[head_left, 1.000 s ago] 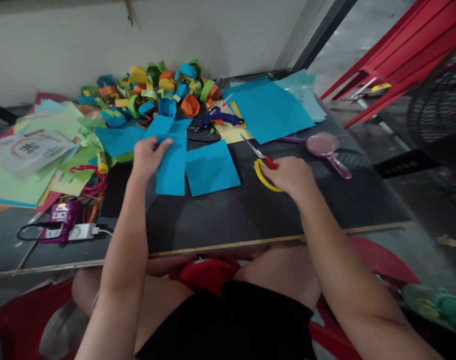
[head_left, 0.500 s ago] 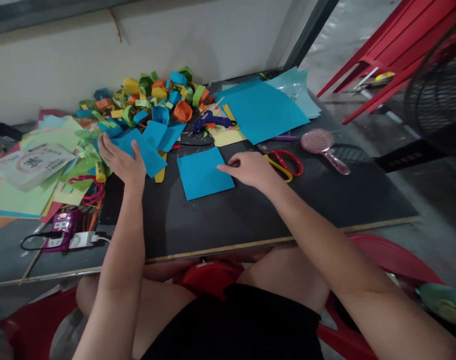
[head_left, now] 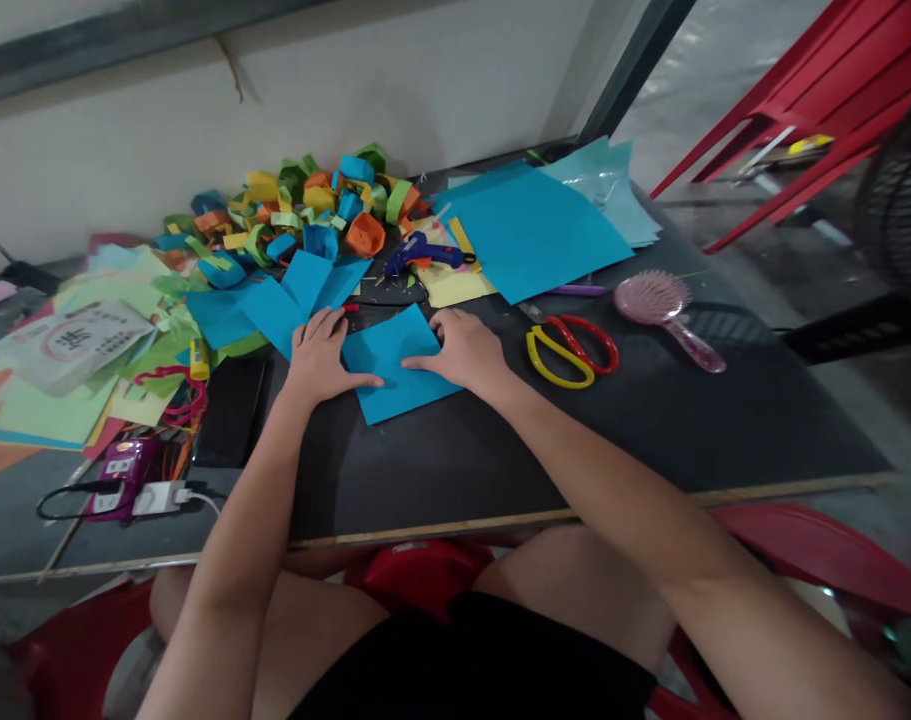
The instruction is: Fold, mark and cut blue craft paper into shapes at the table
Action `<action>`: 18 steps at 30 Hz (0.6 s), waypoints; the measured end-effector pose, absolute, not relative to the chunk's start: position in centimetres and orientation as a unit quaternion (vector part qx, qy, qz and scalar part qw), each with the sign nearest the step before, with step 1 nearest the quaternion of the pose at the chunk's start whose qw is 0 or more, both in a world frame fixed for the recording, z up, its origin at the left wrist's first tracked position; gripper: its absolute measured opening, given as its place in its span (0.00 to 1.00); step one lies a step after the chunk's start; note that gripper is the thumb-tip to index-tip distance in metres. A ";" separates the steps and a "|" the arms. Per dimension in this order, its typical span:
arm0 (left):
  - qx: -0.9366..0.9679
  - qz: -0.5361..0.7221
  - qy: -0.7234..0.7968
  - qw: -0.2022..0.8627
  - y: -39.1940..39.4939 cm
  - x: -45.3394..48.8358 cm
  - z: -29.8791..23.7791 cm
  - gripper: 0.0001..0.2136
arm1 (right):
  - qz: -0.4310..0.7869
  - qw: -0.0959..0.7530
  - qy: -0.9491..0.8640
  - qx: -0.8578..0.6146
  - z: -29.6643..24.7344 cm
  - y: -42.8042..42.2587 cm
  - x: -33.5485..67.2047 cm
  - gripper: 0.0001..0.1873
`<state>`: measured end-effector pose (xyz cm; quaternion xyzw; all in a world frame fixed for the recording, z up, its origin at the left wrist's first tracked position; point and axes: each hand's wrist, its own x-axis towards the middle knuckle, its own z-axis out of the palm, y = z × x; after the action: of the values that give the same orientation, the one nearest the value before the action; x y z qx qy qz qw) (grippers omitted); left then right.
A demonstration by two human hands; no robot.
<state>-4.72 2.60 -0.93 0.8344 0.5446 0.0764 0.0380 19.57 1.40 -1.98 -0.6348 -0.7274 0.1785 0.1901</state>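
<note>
A square of blue paper [head_left: 396,385] lies on the dark table between my hands. My left hand [head_left: 320,358] rests at its left side with fingers spread and the thumb stretched over the paper. From the right, my right hand [head_left: 468,350] touches the sheet, its thumb on the paper and its fingers bent around the right corner, thumb and fingers apart. More cut blue paper pieces [head_left: 275,312] lie just behind my left hand. To the right of my right hand are scissors [head_left: 575,352] with one red and one yellow handle.
Behind the hands sit a heap of small folded paper shapes [head_left: 320,243], a blue glue gun [head_left: 425,253] and a large blue sheet [head_left: 534,230]. A pink hairbrush [head_left: 654,300] lies right. Coloured papers [head_left: 50,390], a dark phone [head_left: 231,412] and a purple power strip [head_left: 121,470] are left.
My left hand has come down and right from the cut blue pieces to the square's left side. My right thumb has parted from the fingers, and the square has turned slightly.
</note>
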 end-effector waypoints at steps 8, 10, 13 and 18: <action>0.677 0.402 0.577 0.220 3.5 -4.8 -1.0 0.22 | 0.283 0.391 -0.649 -0.587 -1.8 2.4 20.7 0.27; 0.625 0.461 0.540 0.324 3.5 -4.5 -1.2 0.18 | 0.325 0.441 -0.617 -0.565 -1.7 2.3 20.9 0.25; 0.598 0.504 0.492 0.382 3.1 -3.9 -1.1 0.15 | 0.363 0.481 -0.586 -0.541 -1.6 2.0 21.0 0.22; 0.548 0.547 0.487 0.404 2.4 -3.0 -0.7 0.08 | 0.418 0.466 -0.541 -0.562 -1.8 2.0 20.9 0.22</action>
<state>-2.97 2.42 -0.71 0.5482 0.4874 0.5465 0.4040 20.85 1.99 -1.76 -0.5619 -0.5407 0.4183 0.4657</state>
